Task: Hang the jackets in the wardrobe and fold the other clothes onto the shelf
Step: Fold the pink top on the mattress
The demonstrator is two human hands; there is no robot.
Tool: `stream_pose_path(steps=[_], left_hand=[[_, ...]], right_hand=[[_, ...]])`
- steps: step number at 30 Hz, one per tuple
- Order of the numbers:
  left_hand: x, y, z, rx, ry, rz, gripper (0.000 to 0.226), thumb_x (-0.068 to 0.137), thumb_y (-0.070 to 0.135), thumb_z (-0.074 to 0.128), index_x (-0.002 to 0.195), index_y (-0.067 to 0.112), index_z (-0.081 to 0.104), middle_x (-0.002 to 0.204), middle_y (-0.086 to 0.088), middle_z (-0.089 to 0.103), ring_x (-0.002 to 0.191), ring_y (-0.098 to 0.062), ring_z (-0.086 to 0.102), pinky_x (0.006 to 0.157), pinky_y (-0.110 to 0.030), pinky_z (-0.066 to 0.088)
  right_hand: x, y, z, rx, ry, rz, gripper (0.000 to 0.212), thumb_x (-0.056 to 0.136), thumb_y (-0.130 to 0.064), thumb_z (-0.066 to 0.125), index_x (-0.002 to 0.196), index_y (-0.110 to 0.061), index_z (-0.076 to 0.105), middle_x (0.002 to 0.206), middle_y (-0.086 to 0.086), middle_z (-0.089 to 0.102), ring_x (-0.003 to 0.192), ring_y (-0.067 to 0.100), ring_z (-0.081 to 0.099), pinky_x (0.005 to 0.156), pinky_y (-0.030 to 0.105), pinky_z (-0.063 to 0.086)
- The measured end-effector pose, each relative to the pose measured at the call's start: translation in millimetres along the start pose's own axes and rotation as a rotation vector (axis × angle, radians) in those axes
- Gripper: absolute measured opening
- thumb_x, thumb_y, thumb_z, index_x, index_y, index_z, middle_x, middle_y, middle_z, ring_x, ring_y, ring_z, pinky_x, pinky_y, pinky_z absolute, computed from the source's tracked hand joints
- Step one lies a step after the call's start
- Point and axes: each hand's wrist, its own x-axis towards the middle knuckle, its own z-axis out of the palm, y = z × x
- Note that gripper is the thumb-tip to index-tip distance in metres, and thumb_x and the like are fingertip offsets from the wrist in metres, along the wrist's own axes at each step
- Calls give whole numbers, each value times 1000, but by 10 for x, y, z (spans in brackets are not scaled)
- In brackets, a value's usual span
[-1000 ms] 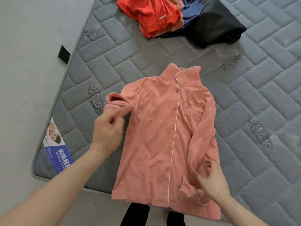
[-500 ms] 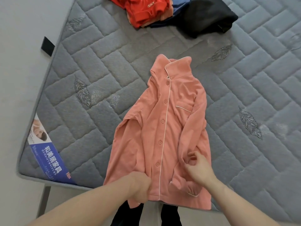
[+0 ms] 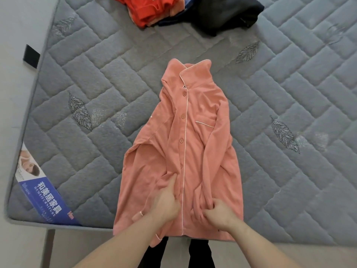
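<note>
While the shirt [image 3: 193, 151] lies buttoned, front up, on the mattress [image 3: 96, 93] with both sleeves folded in, the left hand [image 3: 166, 204], moved inward from the hem since half a second ago, presses flat-fingered, the right hand [image 3: 220, 211] pinches fabric; the pile [image 3: 189, 12] awaits folding.

A salmon-pink buttoned pyjama shirt with white piping [image 3: 195, 144] lay collar-away on a grey quilted mattress [image 3: 108, 89]. The left hand [image 3: 166, 204] pressed flat on its lower front; just right of it, the right hand [image 3: 220, 211] pinched bunched fabric. Far beyond both hands sat a pile of red, navy and black clothes [image 3: 193, 12]
</note>
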Motion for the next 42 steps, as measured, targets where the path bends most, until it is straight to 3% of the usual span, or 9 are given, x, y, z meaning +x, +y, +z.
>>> stream_pose_path(steps=[5,8,13,20,23,26,31,37,42], left_hand=[[-188,-246,-212,-54,196,-80,72,76,49,63,143,36,41,135,8,46,110,-20,59,90,-43,53],[-349,-524,-253,82,20,-256,90,70,58,71,144,23,34,134,1,50,118,-26,55,93,-40,49],[-561,-417,-91,-83,1,-129,40,93,27,53,129,31,36,88,5,67,80,-17,69,71,-39,53],[-631,-8,245,-533,-180,29,30,93,32,68,122,38,68,111,20,70,99,2,66,87,-14,50],[-611,-299,129,-590,139,-159,12,85,33,79,96,30,75,106,12,64,92,-3,65,84,-23,52],[-589,-784,-54,-376,506,-457,38,79,35,83,109,20,66,119,-5,56,109,-26,60,94,-39,49],[-705,-1338,-138,-170,133,-662,86,75,50,84,139,9,44,133,-15,54,127,-39,53,106,-46,43],[-897,-716,-178,-293,332,-301,34,84,22,63,114,28,49,94,4,70,89,-28,67,76,-41,52],[-1033,63,14,-288,134,121,65,77,29,50,140,47,45,111,20,72,101,-6,68,89,-30,53]], right_hand=[[-55,162,-109,-202,223,74,33,80,-27,66,111,-30,56,89,-9,65,104,24,69,78,33,50],[-86,206,-70,-71,328,41,25,83,-22,68,106,-27,59,90,-8,65,97,25,68,73,32,43],[-121,205,63,148,56,32,21,85,-9,68,98,-25,74,94,-9,76,92,14,70,71,20,53],[-84,315,-55,-47,9,30,27,80,-9,70,105,-20,74,95,-2,78,88,17,71,76,31,57],[-109,407,-80,-67,201,22,41,78,-22,77,116,-25,62,109,-4,69,99,19,66,88,32,52],[-142,543,-48,26,342,45,65,74,-27,83,133,-21,55,128,4,60,116,26,61,100,41,50],[-168,782,28,44,436,178,98,79,-37,83,158,-14,30,152,20,41,142,40,38,119,50,31],[-149,832,13,137,520,342,105,77,-43,87,158,-10,27,153,24,38,141,45,40,116,48,33],[-187,823,-120,22,353,161,27,85,-23,77,107,-13,65,92,4,69,101,34,68,86,40,52]])
